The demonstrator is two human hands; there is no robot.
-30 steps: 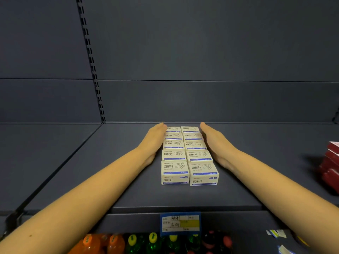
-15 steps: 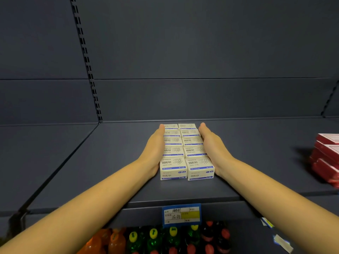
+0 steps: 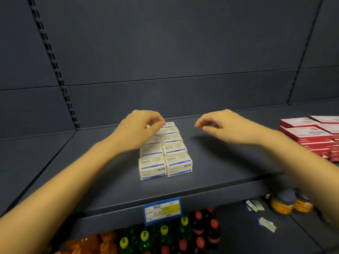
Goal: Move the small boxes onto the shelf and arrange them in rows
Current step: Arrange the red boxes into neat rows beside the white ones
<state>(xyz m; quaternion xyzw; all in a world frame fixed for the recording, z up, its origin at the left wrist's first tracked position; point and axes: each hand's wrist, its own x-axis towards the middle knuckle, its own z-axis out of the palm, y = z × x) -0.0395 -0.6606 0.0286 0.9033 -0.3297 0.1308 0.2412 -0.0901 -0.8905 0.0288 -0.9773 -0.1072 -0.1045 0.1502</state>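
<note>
Several small cream boxes with blue stripes (image 3: 176, 162) stand in two columns running front to back on the dark shelf (image 3: 229, 176), stacked two high at the front. My left hand (image 3: 139, 131) hovers over the rear of the left column with its fingers loosely curled, and it hides the boxes beneath. My right hand (image 3: 225, 125) hangs in the air to the right of the columns, clear of them, fingers loosely bent. Neither hand holds anything.
Stacks of red boxes (image 3: 308, 132) sit at the shelf's right end. A blue and yellow price tag (image 3: 162, 209) hangs on the front edge. Bottles with coloured caps (image 3: 165, 235) and orange jars (image 3: 286, 204) stand on the level below. A slotted upright (image 3: 55, 70) runs up the back wall.
Both hands, which pressed flat against the two sides of the columns, have lifted off; the left is above the left column, the right has moved out to the right. The camera has shifted left.
</note>
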